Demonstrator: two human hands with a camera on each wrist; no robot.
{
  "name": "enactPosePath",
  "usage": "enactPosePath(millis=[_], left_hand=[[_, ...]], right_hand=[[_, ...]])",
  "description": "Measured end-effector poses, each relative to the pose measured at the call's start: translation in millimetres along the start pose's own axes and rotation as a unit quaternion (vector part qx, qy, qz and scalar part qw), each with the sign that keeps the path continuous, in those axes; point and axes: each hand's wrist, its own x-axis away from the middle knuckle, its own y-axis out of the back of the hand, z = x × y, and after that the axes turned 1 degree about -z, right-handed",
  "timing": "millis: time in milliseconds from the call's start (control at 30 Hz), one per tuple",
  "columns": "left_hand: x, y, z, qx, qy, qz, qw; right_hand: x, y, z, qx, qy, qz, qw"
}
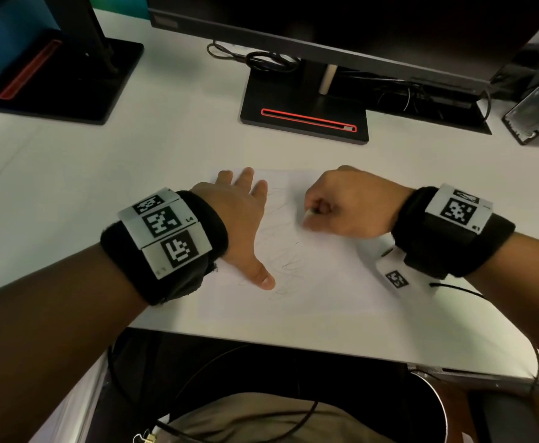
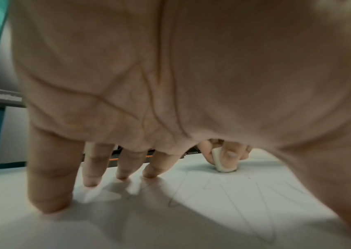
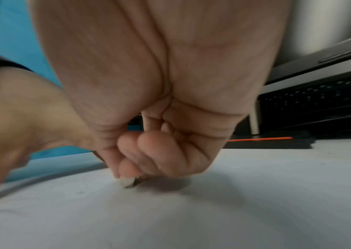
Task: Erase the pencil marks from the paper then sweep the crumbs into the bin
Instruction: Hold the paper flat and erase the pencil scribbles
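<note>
A white sheet of paper (image 1: 325, 270) lies on the white desk, with grey zigzag pencil marks (image 1: 281, 257) running down its middle. My left hand (image 1: 242, 219) rests flat on the sheet's left part, fingers spread and straight, thumb toward me. My right hand (image 1: 341, 206) is curled round a small white eraser (image 1: 309, 213), whose end presses on the paper near the upper marks. The left wrist view shows the eraser (image 2: 221, 161) pinched between thumb and fingers, touching the sheet. In the right wrist view the eraser's tip (image 3: 128, 182) pokes out under the curled fingers.
A monitor stand with a red slot (image 1: 306, 113) sits just beyond the paper, another stand (image 1: 60, 78) at far left, cables and a dark device (image 1: 536, 103) at right. A round dark bin (image 1: 428, 407) stands below the desk's near edge, right of my lap.
</note>
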Motion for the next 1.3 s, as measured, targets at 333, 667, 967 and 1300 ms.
enactPosePath(millis=[333, 667, 967, 1300], left_hand=[[-0.1, -1.4, 0.4, 0.003, 0.004, -0.005, 1.0], [-0.2, 0.6, -1.1, 0.004, 0.009, 0.007, 1.0], [8.5, -6.0, -0.8, 0.026, -0.091, 0.038, 0.995], [7.7, -7.8, -2.0, 0.016, -0.089, 0.04, 0.995]], right_hand=[[6.9, -5.8, 2.6, -0.018, -0.002, 0.001, 1.0], [12.9, -8.5, -5.3, -0.043, -0.03, 0.002, 0.999], [17.9, -14.1, -8.4, -0.071, -0.062, -0.017, 0.995], [26.8, -14.9, 15.9, -0.028, 0.039, 0.02, 0.999]])
